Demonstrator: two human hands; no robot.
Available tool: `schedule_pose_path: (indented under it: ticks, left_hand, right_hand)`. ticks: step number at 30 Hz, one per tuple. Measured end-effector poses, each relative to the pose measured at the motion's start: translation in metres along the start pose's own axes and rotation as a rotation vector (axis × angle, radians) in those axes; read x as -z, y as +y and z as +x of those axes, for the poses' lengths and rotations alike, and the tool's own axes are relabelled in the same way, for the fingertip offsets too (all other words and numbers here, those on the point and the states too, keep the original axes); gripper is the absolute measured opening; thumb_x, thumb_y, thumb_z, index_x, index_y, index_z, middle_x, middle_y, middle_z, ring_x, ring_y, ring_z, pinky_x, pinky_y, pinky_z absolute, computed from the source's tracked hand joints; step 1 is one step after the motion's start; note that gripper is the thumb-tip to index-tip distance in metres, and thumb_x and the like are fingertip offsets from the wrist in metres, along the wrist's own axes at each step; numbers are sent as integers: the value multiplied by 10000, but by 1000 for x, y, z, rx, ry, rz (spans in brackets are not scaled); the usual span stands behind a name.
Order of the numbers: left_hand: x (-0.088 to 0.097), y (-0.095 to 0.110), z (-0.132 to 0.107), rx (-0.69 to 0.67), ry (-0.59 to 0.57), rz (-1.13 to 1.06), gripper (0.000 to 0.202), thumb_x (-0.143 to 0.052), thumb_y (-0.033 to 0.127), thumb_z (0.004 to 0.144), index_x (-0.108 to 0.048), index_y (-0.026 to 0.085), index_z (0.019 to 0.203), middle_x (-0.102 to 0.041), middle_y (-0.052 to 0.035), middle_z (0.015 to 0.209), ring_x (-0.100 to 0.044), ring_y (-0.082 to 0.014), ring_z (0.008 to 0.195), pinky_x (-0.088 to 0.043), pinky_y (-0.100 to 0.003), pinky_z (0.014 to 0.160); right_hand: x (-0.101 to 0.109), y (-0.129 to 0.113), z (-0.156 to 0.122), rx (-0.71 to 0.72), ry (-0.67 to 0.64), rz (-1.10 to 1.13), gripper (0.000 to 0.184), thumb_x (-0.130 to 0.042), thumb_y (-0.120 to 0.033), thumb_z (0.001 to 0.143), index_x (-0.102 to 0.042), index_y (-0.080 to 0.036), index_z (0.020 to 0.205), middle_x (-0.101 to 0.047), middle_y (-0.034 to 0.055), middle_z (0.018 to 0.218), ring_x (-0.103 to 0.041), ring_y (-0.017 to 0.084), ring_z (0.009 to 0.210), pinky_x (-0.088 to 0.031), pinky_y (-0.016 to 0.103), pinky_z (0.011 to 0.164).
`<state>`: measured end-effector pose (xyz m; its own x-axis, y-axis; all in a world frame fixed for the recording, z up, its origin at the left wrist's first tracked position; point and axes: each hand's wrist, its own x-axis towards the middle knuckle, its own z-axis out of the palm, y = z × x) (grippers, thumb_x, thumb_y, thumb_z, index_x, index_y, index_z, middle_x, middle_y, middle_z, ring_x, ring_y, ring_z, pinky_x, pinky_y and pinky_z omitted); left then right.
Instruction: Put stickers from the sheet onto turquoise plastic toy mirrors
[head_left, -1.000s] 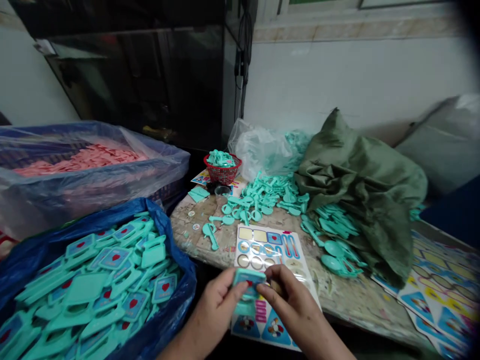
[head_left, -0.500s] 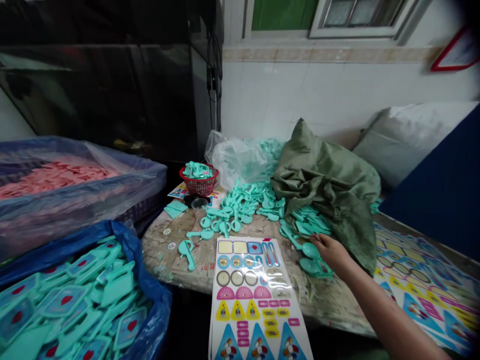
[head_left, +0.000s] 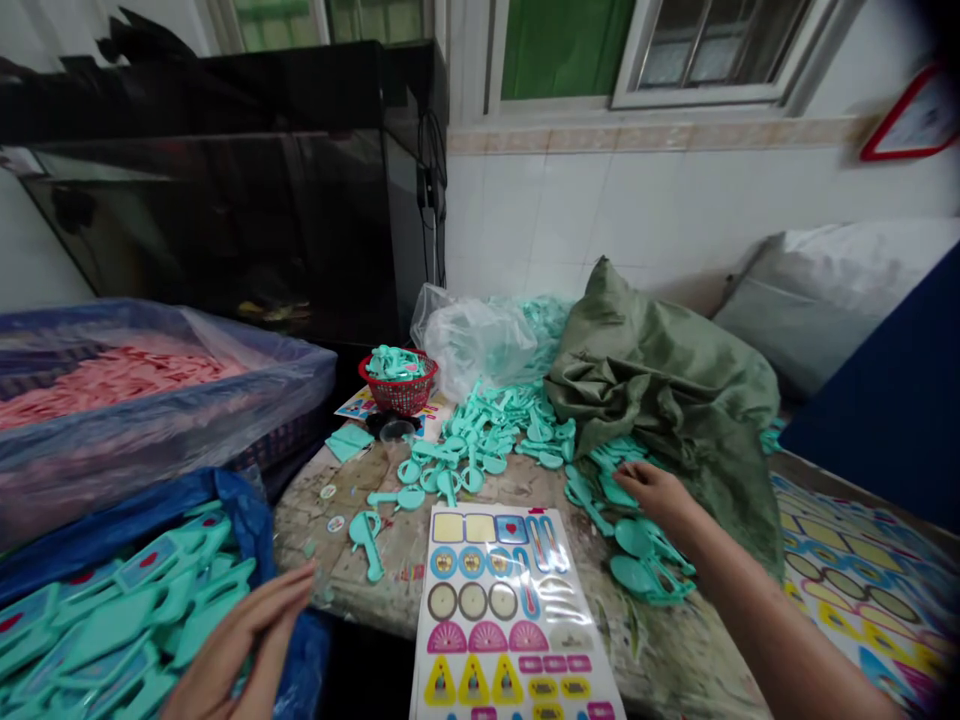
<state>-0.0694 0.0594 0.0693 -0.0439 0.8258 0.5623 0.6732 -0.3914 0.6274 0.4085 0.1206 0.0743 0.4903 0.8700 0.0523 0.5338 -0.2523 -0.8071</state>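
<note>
My right hand (head_left: pixel 654 490) reaches out over a heap of teal plastic toy pieces (head_left: pixel 630 510) beside the green sack (head_left: pixel 667 400), its fingers bent down onto the pieces; whether it grips one is hidden. My left hand (head_left: pixel 240 640) hovers open, fingers stretched out, over the blue bag of teal pieces with red heart stickers (head_left: pixel 112 630), holding nothing. A sticker sheet (head_left: pixel 502 610) lies on the table in front of me, between the two hands.
A bin lined with clear plastic holds pink pieces (head_left: pixel 112 375) at the left. A small red basket (head_left: pixel 397 385), a clear bag (head_left: pixel 480 340) and loose teal pieces (head_left: pixel 465 450) sit at the back. More sticker sheets (head_left: pixel 855 580) lie at the right. A dark cabinet (head_left: pixel 225 210) stands behind.
The teal piece held in both hands a second ago is gone from them. My right hand moved out to the heap by the sack; my left hand went left over the blue bag.
</note>
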Motion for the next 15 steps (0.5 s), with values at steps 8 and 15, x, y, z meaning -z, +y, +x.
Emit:
schedule_pose_path:
  ticks: [8,15]
  left_hand:
    - [-63,52,-1,187,-448,-362,243,-503,354,838,-644,287,1023,-670,-20,1110,-614,-187,1040,-496,-308,929]
    - [-91,90,7,429,-611,-871,731,-645,279,755,-283,330,1388,-320,-44,1479,-353,-234,1318,-357,-383,1051]
  right_hand:
    - [1,-56,-67,-16,-340,464,377,-578,-562,749,-403,-228,755,-198,-95,568,-146,73,477,-164,205,421]
    - [-36,-94,-142,-232,-683,781,288,-692,-432,730,-552,-206,841,-412,-58,615,-272,52,481,-229,184,447]
